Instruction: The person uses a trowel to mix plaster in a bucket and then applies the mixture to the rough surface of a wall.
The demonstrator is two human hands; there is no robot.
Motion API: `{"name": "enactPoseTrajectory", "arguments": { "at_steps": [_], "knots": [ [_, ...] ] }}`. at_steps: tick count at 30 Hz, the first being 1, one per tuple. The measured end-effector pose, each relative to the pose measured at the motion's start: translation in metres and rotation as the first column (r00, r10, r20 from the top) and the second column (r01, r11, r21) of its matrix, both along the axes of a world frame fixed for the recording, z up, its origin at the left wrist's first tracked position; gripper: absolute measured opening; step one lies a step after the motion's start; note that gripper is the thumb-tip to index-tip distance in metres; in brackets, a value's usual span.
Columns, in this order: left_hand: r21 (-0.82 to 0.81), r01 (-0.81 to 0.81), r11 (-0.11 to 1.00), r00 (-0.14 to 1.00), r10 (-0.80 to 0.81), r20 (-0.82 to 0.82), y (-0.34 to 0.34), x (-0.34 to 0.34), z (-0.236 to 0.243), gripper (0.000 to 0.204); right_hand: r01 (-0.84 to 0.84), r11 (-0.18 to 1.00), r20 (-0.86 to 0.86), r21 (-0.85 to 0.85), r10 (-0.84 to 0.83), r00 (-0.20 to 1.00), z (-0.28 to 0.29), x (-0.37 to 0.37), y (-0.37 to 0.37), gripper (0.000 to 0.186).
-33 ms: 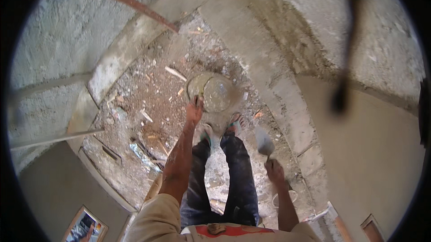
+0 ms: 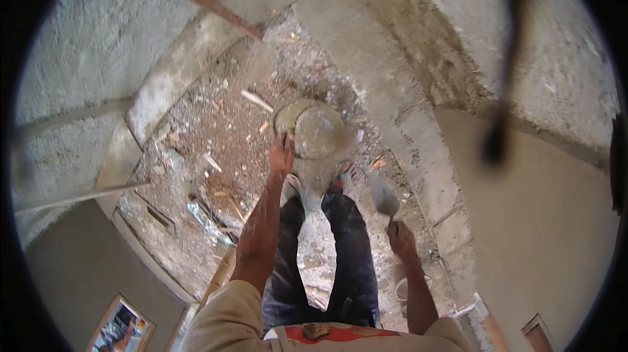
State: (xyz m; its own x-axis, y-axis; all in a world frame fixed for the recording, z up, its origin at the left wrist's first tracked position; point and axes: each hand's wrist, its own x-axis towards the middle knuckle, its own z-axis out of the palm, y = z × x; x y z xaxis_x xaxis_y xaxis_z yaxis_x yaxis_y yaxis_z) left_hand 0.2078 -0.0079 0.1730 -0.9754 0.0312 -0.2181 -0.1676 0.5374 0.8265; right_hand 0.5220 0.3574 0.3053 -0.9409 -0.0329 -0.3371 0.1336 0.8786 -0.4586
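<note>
A round, shallow pan of wet grey mortar [image 2: 320,131] sits on the rubble floor just ahead of my feet. At its near left edge is my left hand [image 2: 281,154], reaching down with fingers stretched out and a little apart. Its fingertips overlap the rim, and whether they touch the mortar I cannot tell. On the right, my right hand [image 2: 401,241] grips the handle of a trowel [image 2: 383,196]. The trowel's grey blade points forward and slightly left, away from the pan, with no clear load on it.
Debris and a pale wood piece [image 2: 256,101] lie beyond the pan. A concrete ledge [image 2: 418,175] runs along the right. A reddish pole [image 2: 196,0] leans in at upper left, and a grey bar [image 2: 85,196] juts from the left. A pale ring-shaped object [image 2: 403,288] lies by my right forearm.
My left hand's fingers were bunched together at the pan's edge and now stretch out. The trowel in my right hand has moved slightly forward and left.
</note>
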Motion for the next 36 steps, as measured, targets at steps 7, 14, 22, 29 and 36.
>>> {"name": "enactPoseTrajectory", "arguments": {
  "at_steps": [7,14,22,29,36],
  "knots": [
    [-0.187,-0.367,0.911,0.930,0.358,-0.080,-0.049,-0.024,-0.070,0.051,-0.229,0.931,0.184,0.283,0.182,0.966,-0.085,-0.219,-0.052,0.037],
    [0.157,-0.441,0.884,0.897,0.441,0.038,-0.068,-0.052,-0.163,0.040,-0.563,0.811,0.245,0.161,0.520,0.818,-0.226,-0.341,-0.130,0.020],
    [0.608,-0.577,0.546,0.793,0.551,0.258,-0.059,-0.056,-0.217,0.038,-0.883,0.373,0.343,0.285,0.821,0.457,-0.226,-0.347,-0.161,0.016],
    [0.630,-0.654,0.418,0.739,0.532,0.413,-0.055,-0.067,-0.218,0.034,-0.570,0.758,-0.077,0.316,0.619,0.781,-0.178,-0.303,-0.065,0.035],
    [0.614,-0.607,0.505,0.776,0.543,0.322,-0.037,-0.074,-0.215,0.033,-0.420,0.906,0.082,-0.058,0.424,0.902,-0.255,-0.295,-0.089,0.040]
  ]
}}
